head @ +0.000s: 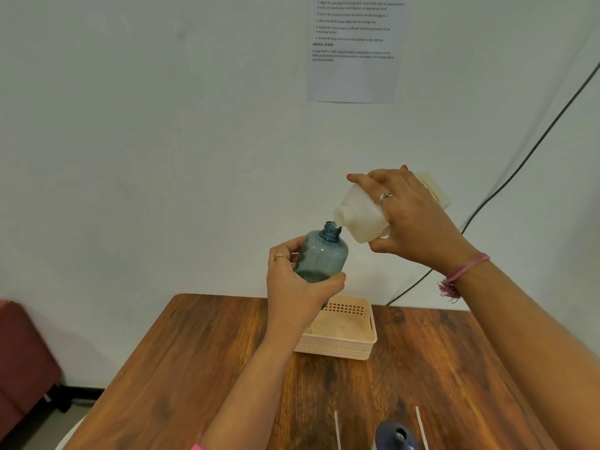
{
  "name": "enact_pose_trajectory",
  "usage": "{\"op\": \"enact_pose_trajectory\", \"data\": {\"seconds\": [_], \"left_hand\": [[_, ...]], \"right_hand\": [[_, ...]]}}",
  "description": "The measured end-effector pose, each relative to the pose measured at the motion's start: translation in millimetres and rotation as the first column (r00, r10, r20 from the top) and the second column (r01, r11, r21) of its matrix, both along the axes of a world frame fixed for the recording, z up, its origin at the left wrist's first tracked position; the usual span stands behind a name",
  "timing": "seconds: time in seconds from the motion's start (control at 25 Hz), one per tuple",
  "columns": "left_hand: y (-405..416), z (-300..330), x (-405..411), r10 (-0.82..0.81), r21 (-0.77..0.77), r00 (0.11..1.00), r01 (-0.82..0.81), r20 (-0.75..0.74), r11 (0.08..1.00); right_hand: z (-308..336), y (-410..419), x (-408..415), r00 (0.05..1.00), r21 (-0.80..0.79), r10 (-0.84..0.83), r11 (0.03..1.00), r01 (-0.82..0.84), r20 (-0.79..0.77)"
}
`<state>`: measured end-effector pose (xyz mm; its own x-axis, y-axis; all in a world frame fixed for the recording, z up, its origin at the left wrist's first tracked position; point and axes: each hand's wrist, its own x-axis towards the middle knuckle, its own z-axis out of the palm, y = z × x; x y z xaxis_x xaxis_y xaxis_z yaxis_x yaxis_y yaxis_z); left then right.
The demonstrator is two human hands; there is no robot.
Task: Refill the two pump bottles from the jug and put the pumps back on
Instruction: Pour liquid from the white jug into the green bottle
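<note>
My left hand (pixel 300 280) grips a translucent blue pump bottle (pixel 323 254) held up above the table, its threaded neck bare and a little liquid in its bottom. My right hand (pixel 412 216) holds a whitish translucent jug (pixel 360 216) tipped to the left, its open spout just above and right of the bottle's mouth. At the bottom edge of the view stands a second dark blue bottle (pixel 394 436), only its open top visible. Two thin white pump tubes (pixel 337 430) (pixel 422 427) lie on the table on either side of it; their pump heads are out of frame.
A cream perforated plastic basket (pixel 341 349) sits empty at the far middle of the wooden table (pixel 194 368). A black cable (pixel 519 164) runs down the wall at right. A dark red seat (pixel 22 352) stands left of the table. A printed sheet (pixel 354 47) hangs on the wall.
</note>
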<state>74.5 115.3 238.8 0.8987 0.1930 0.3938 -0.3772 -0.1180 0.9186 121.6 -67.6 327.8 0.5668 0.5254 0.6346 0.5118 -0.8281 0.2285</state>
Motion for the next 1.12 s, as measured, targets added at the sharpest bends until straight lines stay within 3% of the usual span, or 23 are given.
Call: {"op": "enact_pose_trajectory", "data": {"seconds": [1.12], "left_hand": [[3.0,-1.6,1.2,0.000,-0.019,1.000,0.000,-0.009,1.000]], "right_hand": [[0.6,5.6,0.5,1.000,-0.010,0.008,1.000,-0.008,0.028]]}}
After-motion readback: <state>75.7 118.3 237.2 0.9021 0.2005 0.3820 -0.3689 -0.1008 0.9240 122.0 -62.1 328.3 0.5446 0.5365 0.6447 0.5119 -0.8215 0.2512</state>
